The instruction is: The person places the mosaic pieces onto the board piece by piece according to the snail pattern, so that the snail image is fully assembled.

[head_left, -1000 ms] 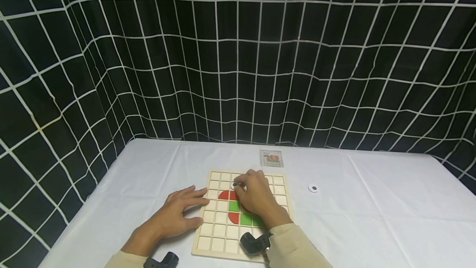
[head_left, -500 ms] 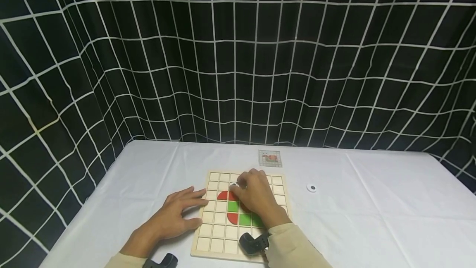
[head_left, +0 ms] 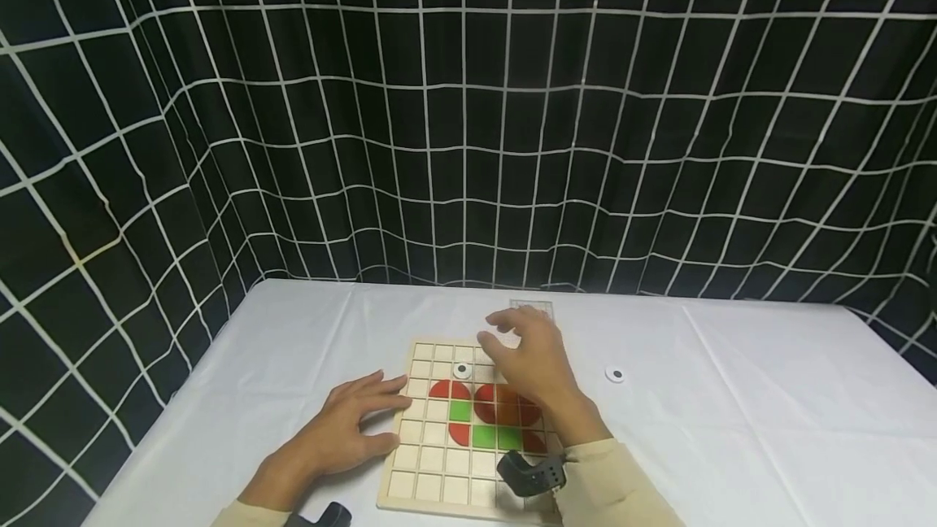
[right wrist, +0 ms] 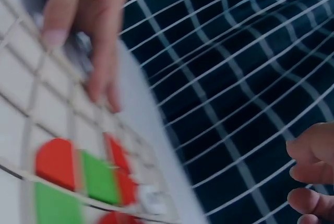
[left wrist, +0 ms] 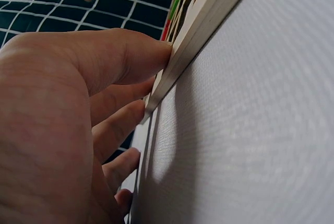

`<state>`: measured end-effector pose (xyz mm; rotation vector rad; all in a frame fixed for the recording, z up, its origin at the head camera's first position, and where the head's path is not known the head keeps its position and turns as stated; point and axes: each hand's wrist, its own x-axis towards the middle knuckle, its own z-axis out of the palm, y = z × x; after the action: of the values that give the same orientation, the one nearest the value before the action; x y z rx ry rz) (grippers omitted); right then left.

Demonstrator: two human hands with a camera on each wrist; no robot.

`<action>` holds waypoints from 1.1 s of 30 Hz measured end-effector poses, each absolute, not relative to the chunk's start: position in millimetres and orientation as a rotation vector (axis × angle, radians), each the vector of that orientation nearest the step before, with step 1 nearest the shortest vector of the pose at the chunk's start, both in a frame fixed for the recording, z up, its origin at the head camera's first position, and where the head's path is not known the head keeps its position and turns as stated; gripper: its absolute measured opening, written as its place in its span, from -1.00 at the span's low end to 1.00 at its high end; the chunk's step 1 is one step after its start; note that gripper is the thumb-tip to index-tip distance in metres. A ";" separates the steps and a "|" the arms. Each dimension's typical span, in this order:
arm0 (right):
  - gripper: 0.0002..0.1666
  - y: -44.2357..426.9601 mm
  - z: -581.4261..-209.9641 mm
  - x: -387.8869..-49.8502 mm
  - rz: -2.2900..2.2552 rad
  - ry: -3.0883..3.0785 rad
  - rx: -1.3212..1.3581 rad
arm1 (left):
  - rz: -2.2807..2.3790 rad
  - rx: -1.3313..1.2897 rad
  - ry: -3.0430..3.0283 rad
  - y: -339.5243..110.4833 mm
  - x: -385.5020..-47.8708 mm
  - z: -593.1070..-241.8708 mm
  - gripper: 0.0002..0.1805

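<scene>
A wooden grid board (head_left: 410, 485) lies on the white cloth with flat pieces set in its cells. Among them are red quarter-rounds (head_left: 442, 389), green squares (head_left: 485, 436) and an orange piece (head_left: 507, 408). A white eye disc (head_left: 462, 370) with a dark centre sits above the red pieces. My left hand (head_left: 344, 433) rests at the board's left edge, its fingers extended; in the left wrist view the thumb (left wrist: 141, 54) touches the wooden rim. Over the board's far right part hovers my right hand (head_left: 538, 360), thumb and fingers apart with nothing held.
A second eye disc (head_left: 615, 375) lies on the tablecloth (head_left: 703, 421) right of the board. Behind the right hand, a small patterned card (head_left: 540, 305) is partly hidden. A black curtain with white grid lines (head_left: 468, 145) stands behind the table.
The right hand has let go of the eye disc, leaving it on the board, and has risen away to the right and farther back. The left hand has stayed put.
</scene>
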<state>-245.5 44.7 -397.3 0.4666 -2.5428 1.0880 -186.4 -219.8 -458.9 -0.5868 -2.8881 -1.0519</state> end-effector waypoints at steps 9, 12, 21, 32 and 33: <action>-0.74 86.9 -350.0 -230.7 1.031 -2.319 0.599 | -1.046 -0.591 -2.891 -220.0 -185.6 -459.5 -0.53; -0.74 101.8 -339.8 -225.8 0.988 -2.262 0.600 | -1.049 -0.603 -2.884 -219.7 -185.8 -459.6 -0.53; -0.72 140.5 -331.7 -221.2 0.956 -2.203 0.556 | -1.053 -0.579 -2.882 -219.9 -186.3 -458.7 -0.53; -0.70 172.5 -348.9 -226.8 0.957 -2.228 0.390 | -1.057 -0.593 -2.878 -219.2 -186.7 -458.3 -0.53; -0.70 174.0 -351.9 -227.5 0.962 -2.230 0.378 | -1.055 -0.592 -2.880 -219.3 -186.6 -458.5 -0.53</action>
<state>-227.5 174.0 -351.9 0.3778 -2.2298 0.9617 -186.6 -219.3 -458.5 -0.5922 -2.8796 -1.0553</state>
